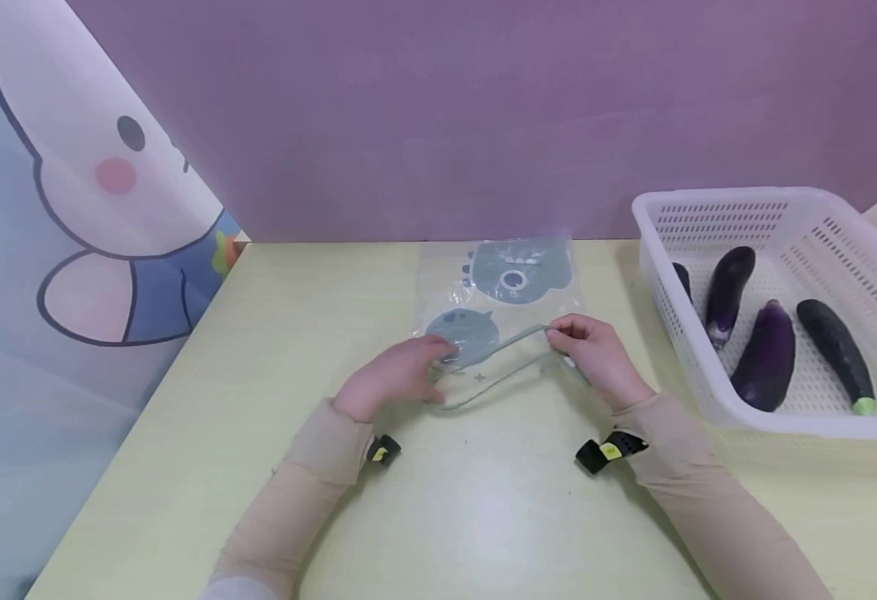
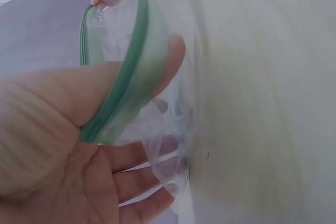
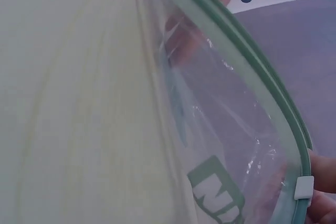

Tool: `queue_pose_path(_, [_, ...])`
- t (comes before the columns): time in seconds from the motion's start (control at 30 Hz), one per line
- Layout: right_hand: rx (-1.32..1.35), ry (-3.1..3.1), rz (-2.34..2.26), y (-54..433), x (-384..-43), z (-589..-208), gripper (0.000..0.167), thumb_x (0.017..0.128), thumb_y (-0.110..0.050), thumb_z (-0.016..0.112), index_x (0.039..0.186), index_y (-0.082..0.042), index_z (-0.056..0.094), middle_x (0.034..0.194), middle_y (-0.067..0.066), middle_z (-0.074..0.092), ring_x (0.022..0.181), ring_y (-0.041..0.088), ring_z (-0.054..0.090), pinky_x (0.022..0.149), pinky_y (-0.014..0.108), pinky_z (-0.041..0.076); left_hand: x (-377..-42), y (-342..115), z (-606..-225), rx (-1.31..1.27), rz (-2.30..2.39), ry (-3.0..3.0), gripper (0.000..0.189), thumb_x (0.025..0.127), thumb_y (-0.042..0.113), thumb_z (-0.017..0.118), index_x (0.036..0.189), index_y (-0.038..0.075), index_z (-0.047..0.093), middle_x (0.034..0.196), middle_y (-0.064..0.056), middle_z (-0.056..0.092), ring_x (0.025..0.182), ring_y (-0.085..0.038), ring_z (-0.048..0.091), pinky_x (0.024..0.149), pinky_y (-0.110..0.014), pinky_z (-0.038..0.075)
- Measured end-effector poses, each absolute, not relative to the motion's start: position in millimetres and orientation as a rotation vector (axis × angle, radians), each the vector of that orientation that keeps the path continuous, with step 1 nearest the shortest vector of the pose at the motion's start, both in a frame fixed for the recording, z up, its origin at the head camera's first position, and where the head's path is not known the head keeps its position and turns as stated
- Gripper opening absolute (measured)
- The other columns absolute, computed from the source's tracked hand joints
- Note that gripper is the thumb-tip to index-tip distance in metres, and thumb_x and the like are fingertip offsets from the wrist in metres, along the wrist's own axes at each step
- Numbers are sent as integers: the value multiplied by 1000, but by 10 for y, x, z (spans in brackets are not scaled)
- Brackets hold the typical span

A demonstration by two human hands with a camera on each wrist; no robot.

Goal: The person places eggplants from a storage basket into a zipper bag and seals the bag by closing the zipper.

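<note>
A clear zip bag (image 1: pixel 521 271) with blue-green animal prints lies on the table, its mouth spread toward the person. Green zip strips (image 2: pixel 137 40) edge that mouth, and a white slider (image 3: pixel 304 187) sits on them near the right fingers. My right hand (image 1: pixel 592 350) pinches the mouth's right end between thumb and fingertips. At the left end, my left hand (image 1: pixel 401 375) has its thumb hooked past the green strip, the tip showing through the film. Its other fingers (image 2: pixel 136 182) extend below, apart from the thumb, against the clear film.
A white perforated basket (image 1: pixel 806 423) stands to the right, holding several dark eggplants (image 1: pixel 769 358), one with a green end. The pale table (image 1: pixel 483 525) meets a purple panel (image 1: pixel 438 125) at the back. A cartoon-printed cloth (image 1: pixel 3 350) hangs at the left.
</note>
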State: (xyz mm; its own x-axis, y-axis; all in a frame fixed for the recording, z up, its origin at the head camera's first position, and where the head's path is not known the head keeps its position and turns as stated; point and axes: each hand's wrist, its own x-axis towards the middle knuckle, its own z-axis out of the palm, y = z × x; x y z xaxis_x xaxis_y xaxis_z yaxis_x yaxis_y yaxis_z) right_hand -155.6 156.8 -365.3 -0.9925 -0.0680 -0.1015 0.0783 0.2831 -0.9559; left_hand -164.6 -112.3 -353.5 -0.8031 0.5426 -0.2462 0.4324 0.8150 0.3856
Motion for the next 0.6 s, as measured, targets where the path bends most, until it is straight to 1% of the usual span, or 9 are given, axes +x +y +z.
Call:
queue_pose_path(0.13, [39, 2308, -1921, 1578, -1546, -3654, 20, 95, -12, 56, 105, 5, 58, 75, -16, 57, 71, 0, 50, 61, 16, 40, -1647, -1127, -3528, 738, 414, 2642, 76, 75, 17, 80, 140, 8, 43, 146, -13, 41, 135, -29, 38, 112, -41, 30])
queue_pose_path(0.2, [50, 2280, -1942, 1585, -1542, -3656, 17, 95, -11, 56, 104, 3, 59, 75, -15, 57, 72, 0, 51, 61, 16, 40, -1651, -1123, -3522, 744, 433, 2660, 75, 74, 17, 80, 139, 7, 45, 143, -13, 45, 132, -29, 42, 111, -40, 32])
queue_pose_path(0.27, [52, 2273, -1934, 1593, -1543, -3663, 16, 95, -11, 56, 103, 2, 59, 76, -16, 58, 72, -1, 52, 62, 16, 41, -1657, -1113, -3512, 759, 482, 2703, 68, 75, 17, 79, 135, 6, 49, 136, -13, 51, 126, -29, 47, 108, -39, 35])
queue_pose_path(0.37, [55, 2276, -1915, 1600, -1553, -3677, 19, 94, -11, 57, 106, 5, 59, 77, -15, 59, 74, -1, 54, 66, 15, 43, -1668, -1095, -3500, 770, 625, 2787, 46, 78, 17, 77, 119, 3, 60, 117, -13, 61, 110, -26, 57, 99, -37, 44])
queue_pose_path(0.47, [48, 2294, -1888, 1603, -1564, -3685, 23, 94, -10, 57, 108, 8, 57, 80, -16, 59, 76, -2, 54, 69, 15, 45, -1676, -1079, -3489, 746, 834, 2834, 20, 83, 15, 73, 96, 3, 63, 96, -9, 62, 91, -22, 59, 84, -33, 49])
queue_pose_path(0.53, [42, 2314, -1872, 1603, -1569, -3684, 24, 94, -11, 57, 108, 9, 57, 80, -16, 58, 76, -1, 53, 70, 15, 45, -1680, -1070, -3485, 692, 985, 2831, 13, 85, 15, 70, 85, 5, 61, 85, -6, 60, 80, -18, 55, 74, -29, 48])
queue_pose_path(0.6, [38, 2330, -1861, 1603, -1575, -3682, 24, 94, -11, 58, 107, 9, 58, 81, -16, 58, 77, -1, 53, 70, 15, 44, -1686, -1062, -3481, 639, 1106, 2821, 15, 88, 16, 67, 80, 7, 59, 76, -3, 54, 71, -16, 49, 66, -26, 43])
